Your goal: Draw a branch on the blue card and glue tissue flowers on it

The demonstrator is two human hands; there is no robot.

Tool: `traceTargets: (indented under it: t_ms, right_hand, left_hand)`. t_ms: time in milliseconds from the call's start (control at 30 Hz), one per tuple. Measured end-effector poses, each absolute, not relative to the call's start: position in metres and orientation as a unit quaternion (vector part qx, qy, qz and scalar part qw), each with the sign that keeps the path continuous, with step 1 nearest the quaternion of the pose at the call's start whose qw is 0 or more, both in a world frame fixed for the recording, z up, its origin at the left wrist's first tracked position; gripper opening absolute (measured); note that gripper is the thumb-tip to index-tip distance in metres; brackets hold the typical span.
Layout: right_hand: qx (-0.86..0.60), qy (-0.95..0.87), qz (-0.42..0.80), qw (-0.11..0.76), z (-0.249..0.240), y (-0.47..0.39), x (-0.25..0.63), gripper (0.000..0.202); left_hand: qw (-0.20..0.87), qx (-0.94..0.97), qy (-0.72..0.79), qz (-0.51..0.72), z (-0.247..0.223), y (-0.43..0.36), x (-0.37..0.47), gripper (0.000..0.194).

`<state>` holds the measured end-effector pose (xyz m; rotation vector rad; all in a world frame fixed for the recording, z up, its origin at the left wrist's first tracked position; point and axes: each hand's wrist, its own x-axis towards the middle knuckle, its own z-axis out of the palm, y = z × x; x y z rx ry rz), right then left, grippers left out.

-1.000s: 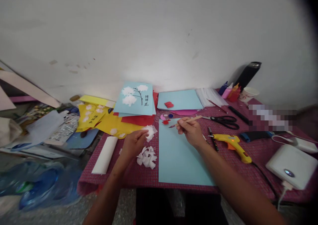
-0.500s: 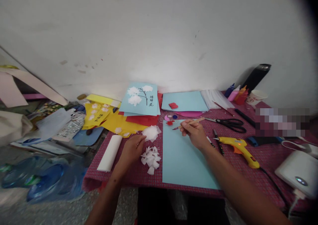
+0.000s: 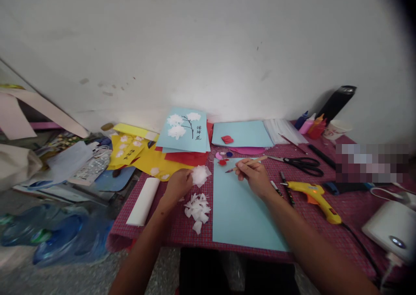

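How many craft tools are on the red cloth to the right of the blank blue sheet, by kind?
Scissors: 1
Glue gun: 1
Brush, in the right hand: 1
Total: 3

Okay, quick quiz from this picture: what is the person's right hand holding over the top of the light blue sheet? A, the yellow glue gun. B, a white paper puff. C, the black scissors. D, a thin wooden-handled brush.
D: the right hand pinches a thin wooden-handled brush above the light blue sheet, while the scissors and glue gun lie untouched on the cloth.
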<state>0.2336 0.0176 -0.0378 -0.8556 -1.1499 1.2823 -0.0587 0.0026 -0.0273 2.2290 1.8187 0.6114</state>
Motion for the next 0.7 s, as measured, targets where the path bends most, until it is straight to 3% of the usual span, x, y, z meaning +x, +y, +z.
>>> traceTargets:
  t_ms: [233,367,467,700]
  right_hand:
    - [-0.353,-0.484,0.551,0.581,-0.038,0.018,0.233,0.024]
    - [-0.339,-0.478,0.553,0.592,-0.037,0.018,0.232,0.022]
    - [-0.332,-0.472,0.556,0.599,-0.033,0.018,0.233,0.021]
    - [-0.329,-0.438,0.566,0.616,-0.027,0.02,0.239,0.019]
  left_hand:
    - [0.166,0.676,0.644,0.318,-0.015,0.009,-0.066,0.028]
    - [0.42,0.507,0.569,0.493,-0.005,0.01,-0.051,0.024]
    - [0.559,0.417,0.484,0.528,0.003,0.011,-0.027,0.03]
    - [0.554,0.422,0.468,0.544,0.009,0.02,0.0,0.028]
